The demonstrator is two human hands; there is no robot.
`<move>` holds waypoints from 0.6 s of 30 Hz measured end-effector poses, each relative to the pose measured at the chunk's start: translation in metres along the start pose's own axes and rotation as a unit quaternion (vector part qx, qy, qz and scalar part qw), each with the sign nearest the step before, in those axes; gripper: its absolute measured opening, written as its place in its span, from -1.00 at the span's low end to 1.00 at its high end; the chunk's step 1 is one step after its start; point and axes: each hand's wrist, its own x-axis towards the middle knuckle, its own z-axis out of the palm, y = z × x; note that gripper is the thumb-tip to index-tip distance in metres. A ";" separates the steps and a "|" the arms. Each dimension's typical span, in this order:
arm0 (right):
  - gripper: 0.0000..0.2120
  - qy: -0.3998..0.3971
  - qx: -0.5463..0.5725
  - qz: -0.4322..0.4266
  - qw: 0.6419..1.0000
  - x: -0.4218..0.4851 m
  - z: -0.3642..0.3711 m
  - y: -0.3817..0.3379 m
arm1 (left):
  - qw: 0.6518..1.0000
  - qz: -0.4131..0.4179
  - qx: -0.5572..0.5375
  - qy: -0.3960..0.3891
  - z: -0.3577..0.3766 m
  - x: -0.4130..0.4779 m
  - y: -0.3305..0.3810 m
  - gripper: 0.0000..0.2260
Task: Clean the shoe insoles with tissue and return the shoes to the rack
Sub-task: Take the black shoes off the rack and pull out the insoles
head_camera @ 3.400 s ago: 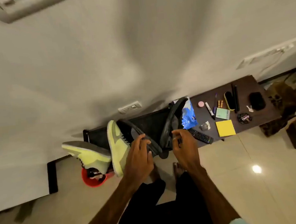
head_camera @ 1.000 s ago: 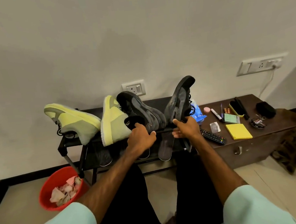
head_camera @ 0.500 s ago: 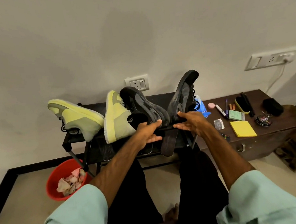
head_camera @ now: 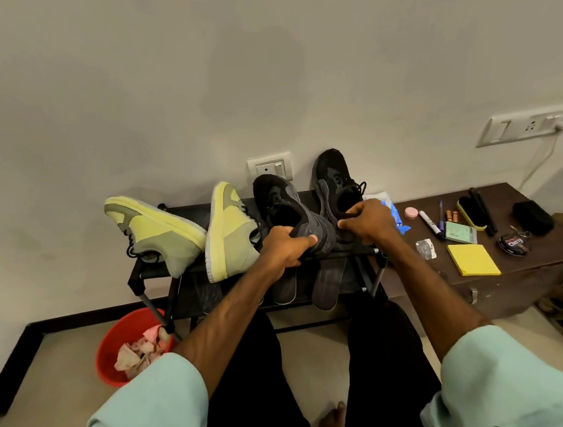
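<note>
Two hands steady a pair of black shoes on a shoe rack.

Near left, a red bin (head_camera: pixel 113 358) holds used tissue. Dark insoles (head_camera: pixel 284 287) lie on the lower shelf of the rack (head_camera: pixel 183 211). Above them, the left hand (head_camera: pixel 288 248) and right hand (head_camera: pixel 365 220) each clench their fingers round a black shoe (head_camera: pixel 293 212) propped on the top shelf. This looks like the return step. Refitting the insoles probably comes next.

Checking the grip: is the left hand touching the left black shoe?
Touching. The head view shows the left hand gripping the heel of the left black shoe, thumb laid across it.
</note>
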 end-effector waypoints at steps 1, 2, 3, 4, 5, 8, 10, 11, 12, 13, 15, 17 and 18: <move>-0.71 -0.019 -0.014 0.008 1.000 0.001 0.004 0.002 | 1.000 -0.013 -0.014 -0.009 0.002 0.001 -0.003 -0.61; -0.65 -0.034 -0.022 0.012 0.999 0.001 0.007 0.005 | 0.999 -0.021 -0.027 -0.015 0.005 0.002 -0.004 -0.55; -0.59 -0.044 -0.022 0.011 0.999 0.002 0.009 0.007 | 0.999 -0.023 -0.039 -0.016 0.007 0.002 -0.005 -0.52; -0.55 -0.051 -0.016 0.006 0.999 0.003 0.009 0.010 | 0.999 -0.018 -0.045 -0.011 0.009 0.002 -0.005 -0.52; -0.54 -0.058 -0.011 0.002 0.998 0.006 0.009 0.012 | 0.999 -0.008 -0.047 -0.001 0.010 0.004 -0.006 -0.52; -0.61 -0.050 -0.004 -0.018 0.999 0.004 0.008 0.013 | 0.998 0.020 -0.044 0.043 0.012 0.004 -0.009 -0.57; -0.60 -0.034 -0.010 -0.030 0.999 0.002 0.010 0.016 | 0.996 0.040 0.000 0.078 0.012 0.001 -0.011 -0.58; -0.60 -0.025 -0.013 -0.036 0.999 0.000 0.011 0.016 | 0.994 0.049 0.023 0.096 0.012 -0.003 -0.012 -0.59; -0.62 -0.018 -0.017 -0.046 0.999 -0.004 0.011 0.014 | 0.992 0.057 0.037 0.109 0.012 -0.007 -0.012 -0.60; -0.64 -0.014 -0.020 -0.053 0.998 -0.008 0.011 0.012 | 0.990 0.067 0.048 0.118 0.012 -0.011 -0.012 -0.61; -0.68 -0.016 -0.025 -0.061 0.998 -0.012 0.010 0.010 | 0.986 0.083 0.067 0.129 0.011 -0.019 -0.010 -0.59; -0.70 -0.013 -0.034 -0.072 0.997 -0.016 0.006 0.007 | 0.982 0.100 0.082 0.138 0.007 -0.028 -0.008 -0.57; -0.71 -0.007 -0.040 -0.084 0.996 -0.018 0.003 0.005 | 0.980 0.110 0.092 0.142 0.004 -0.033 -0.006 -0.58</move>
